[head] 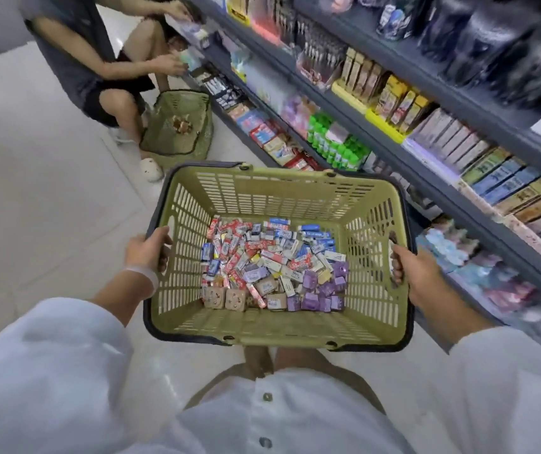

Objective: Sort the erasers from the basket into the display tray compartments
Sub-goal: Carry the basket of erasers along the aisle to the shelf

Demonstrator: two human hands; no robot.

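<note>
Both hands carry a green plastic basket (272,188) out in front of the person's body, above a pale tiled floor (49,198). Left hand (146,249) grips the basket's left rim, thumb on top and fingers curled over the edge into the slotted wall. Right hand (415,271) grips the right rim the same way, fingers hooked through a handle opening. The basket's dark carry handles (410,309) lie folded down around its rim.

Loose erasers (272,263) cover the basket floor in a mixed heap: red-and-white wrapped ones toward the left, blue ones toward the back, purple blocks at the right and front, and tan pieces at the near edge. None has been sorted yet, by the look of it.

Store shelves (393,142) run along the right, packed with stationery. No display tray can be picked out among them; motion blur smears the nearest shelf sections.

A second person (76,60) crouches ahead on the left, reaching into the lower shelves, with another green basket (177,126) on the floor beside them.

Risks, judged from this view: the basket hangs from rim grips alone, so a tilt could slide the heap to one side and mix the colours further. Small erasers might slip through the wall slots. Walking forward could also bump the crouching person or their basket.
</note>
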